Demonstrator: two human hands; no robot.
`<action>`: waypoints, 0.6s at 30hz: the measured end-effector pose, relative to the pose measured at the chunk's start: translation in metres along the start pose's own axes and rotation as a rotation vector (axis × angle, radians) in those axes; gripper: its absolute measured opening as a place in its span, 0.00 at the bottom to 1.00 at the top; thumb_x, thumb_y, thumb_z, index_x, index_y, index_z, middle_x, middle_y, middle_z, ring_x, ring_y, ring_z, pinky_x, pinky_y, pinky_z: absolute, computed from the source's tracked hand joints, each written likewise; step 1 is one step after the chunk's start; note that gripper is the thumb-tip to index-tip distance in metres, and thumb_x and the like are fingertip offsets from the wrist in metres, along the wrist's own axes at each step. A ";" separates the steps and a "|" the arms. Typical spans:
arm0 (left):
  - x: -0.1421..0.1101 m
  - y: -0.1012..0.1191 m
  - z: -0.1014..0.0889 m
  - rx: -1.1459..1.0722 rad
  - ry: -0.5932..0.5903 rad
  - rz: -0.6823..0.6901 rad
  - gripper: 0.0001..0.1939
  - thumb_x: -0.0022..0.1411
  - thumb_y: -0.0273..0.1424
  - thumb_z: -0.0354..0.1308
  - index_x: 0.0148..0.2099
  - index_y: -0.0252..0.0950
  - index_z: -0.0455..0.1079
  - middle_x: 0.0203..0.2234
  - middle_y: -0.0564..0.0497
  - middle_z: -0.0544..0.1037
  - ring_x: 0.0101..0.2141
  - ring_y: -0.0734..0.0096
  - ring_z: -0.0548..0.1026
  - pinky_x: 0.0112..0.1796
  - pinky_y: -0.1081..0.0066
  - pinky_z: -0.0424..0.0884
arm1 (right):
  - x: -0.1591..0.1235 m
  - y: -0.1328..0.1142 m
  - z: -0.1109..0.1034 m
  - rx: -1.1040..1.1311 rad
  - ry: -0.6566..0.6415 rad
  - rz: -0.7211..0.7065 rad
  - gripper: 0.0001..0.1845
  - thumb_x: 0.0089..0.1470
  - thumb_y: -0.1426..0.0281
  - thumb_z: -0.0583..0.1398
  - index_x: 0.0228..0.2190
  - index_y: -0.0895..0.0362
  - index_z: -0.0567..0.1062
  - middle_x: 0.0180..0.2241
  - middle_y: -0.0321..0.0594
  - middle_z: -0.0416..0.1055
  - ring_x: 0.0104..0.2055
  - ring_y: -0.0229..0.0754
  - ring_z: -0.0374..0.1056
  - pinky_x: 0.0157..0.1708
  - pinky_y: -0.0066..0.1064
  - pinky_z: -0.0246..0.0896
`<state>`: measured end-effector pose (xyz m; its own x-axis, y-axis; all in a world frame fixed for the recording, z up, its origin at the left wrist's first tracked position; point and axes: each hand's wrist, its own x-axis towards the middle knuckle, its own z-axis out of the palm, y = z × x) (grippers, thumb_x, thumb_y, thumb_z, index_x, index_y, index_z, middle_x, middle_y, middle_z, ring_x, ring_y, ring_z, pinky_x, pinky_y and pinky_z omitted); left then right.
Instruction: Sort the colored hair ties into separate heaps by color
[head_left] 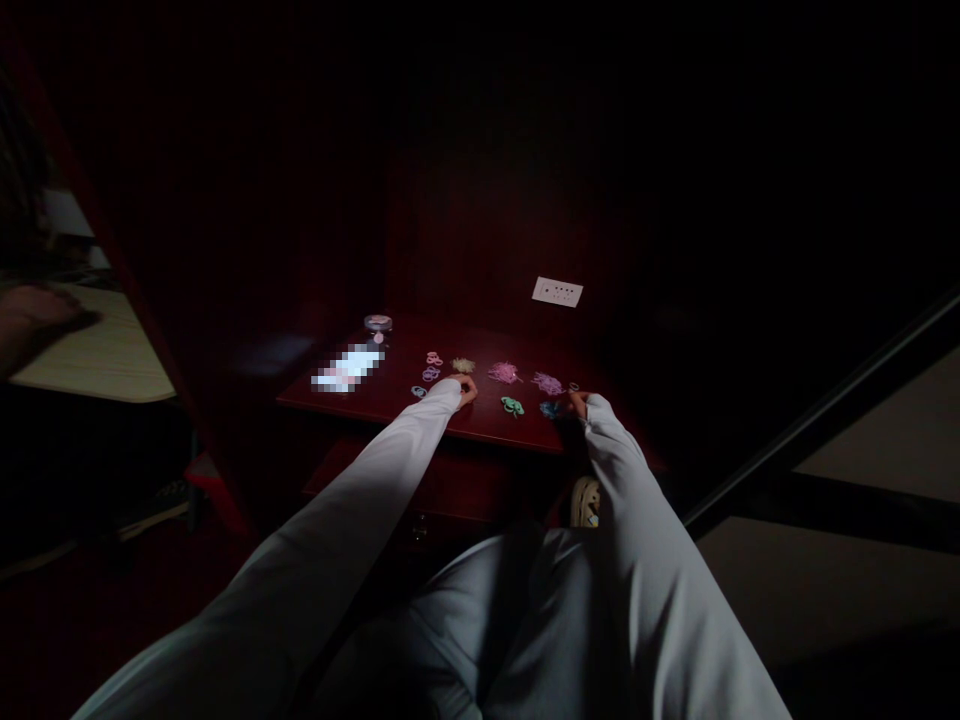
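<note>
Small piles of coloured elastic bands lie on a dark red table point(487, 425). My left hand point(466, 388) rests with fingers curled just below a yellowish pile point(463, 365). Close to a blue pile point(550, 409) and a purple pile point(547, 383), my right hand point(577, 401) has its fingers bent. Between the hands sit a pink pile point(503, 373) and a green pile point(512, 405). Loose pink and blue rings point(430, 366) lie to the left. Both hands are small and dim, and what they hold cannot be made out.
A small round lidded jar point(378, 323) and a bright blurred rectangle point(347, 367) sit at the table's left. A white wall socket plate point(557, 292) is behind. Another person's hand point(34, 315) rests on a pale table point(97, 360) at far left. A drawer lies under the tabletop.
</note>
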<state>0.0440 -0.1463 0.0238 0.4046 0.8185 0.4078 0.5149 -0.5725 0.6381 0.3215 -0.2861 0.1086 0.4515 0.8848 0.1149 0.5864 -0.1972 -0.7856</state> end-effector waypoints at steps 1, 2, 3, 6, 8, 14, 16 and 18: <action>0.000 0.000 0.000 -0.001 -0.003 -0.004 0.05 0.59 0.28 0.61 0.31 0.39 0.76 0.29 0.53 0.81 0.34 0.66 0.78 0.41 0.69 0.76 | -0.002 -0.001 0.000 0.008 -0.023 0.003 0.20 0.65 0.61 0.59 0.21 0.51 0.74 0.24 0.40 0.77 0.28 0.42 0.72 0.32 0.30 0.66; -0.001 0.001 -0.001 0.000 -0.003 -0.008 0.05 0.59 0.28 0.61 0.31 0.39 0.76 0.29 0.53 0.81 0.34 0.66 0.78 0.41 0.70 0.76 | -0.004 -0.001 -0.001 0.012 -0.047 0.002 0.20 0.65 0.61 0.59 0.22 0.52 0.75 0.24 0.40 0.77 0.28 0.42 0.72 0.32 0.31 0.66; -0.001 0.001 -0.001 0.000 -0.001 -0.010 0.05 0.59 0.28 0.61 0.31 0.39 0.76 0.29 0.53 0.81 0.34 0.66 0.78 0.41 0.70 0.76 | -0.005 -0.001 -0.001 0.013 -0.067 0.002 0.20 0.65 0.61 0.59 0.22 0.52 0.75 0.24 0.41 0.78 0.28 0.42 0.72 0.32 0.30 0.66; -0.001 0.004 -0.001 0.005 0.014 -0.007 0.05 0.59 0.27 0.61 0.30 0.39 0.76 0.28 0.53 0.80 0.33 0.66 0.77 0.40 0.70 0.76 | -0.006 0.001 -0.002 0.000 -0.076 0.009 0.19 0.64 0.63 0.60 0.21 0.53 0.75 0.22 0.40 0.76 0.26 0.41 0.71 0.30 0.29 0.65; -0.002 0.005 -0.001 0.009 0.021 -0.003 0.06 0.59 0.27 0.61 0.29 0.39 0.75 0.27 0.54 0.80 0.32 0.67 0.77 0.39 0.71 0.76 | -0.001 0.003 -0.003 -0.016 -0.059 0.006 0.19 0.63 0.64 0.60 0.20 0.53 0.74 0.21 0.38 0.74 0.25 0.39 0.69 0.28 0.28 0.63; -0.003 0.007 -0.003 0.025 0.001 0.004 0.06 0.59 0.26 0.61 0.31 0.39 0.77 0.29 0.53 0.81 0.34 0.66 0.78 0.40 0.71 0.76 | 0.016 0.015 -0.005 -0.150 -0.009 -0.024 0.19 0.64 0.62 0.60 0.22 0.53 0.74 0.21 0.37 0.73 0.24 0.38 0.68 0.26 0.26 0.61; -0.003 0.008 -0.003 0.034 -0.006 -0.010 0.06 0.59 0.26 0.61 0.31 0.38 0.77 0.30 0.53 0.82 0.35 0.66 0.78 0.40 0.70 0.76 | 0.014 0.018 -0.005 -0.167 -0.024 -0.019 0.18 0.64 0.62 0.60 0.23 0.54 0.75 0.22 0.37 0.75 0.25 0.38 0.69 0.27 0.26 0.62; -0.002 0.008 -0.003 0.040 -0.009 -0.024 0.06 0.59 0.26 0.61 0.31 0.38 0.77 0.30 0.53 0.82 0.34 0.66 0.78 0.40 0.70 0.76 | 0.011 0.018 -0.006 -0.221 -0.030 -0.047 0.18 0.65 0.61 0.59 0.25 0.53 0.76 0.24 0.38 0.76 0.26 0.38 0.70 0.28 0.26 0.63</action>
<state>0.0445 -0.1525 0.0301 0.3986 0.8318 0.3862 0.5547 -0.5541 0.6207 0.3411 -0.2829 0.0996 0.4021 0.9066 0.1280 0.7410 -0.2401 -0.6272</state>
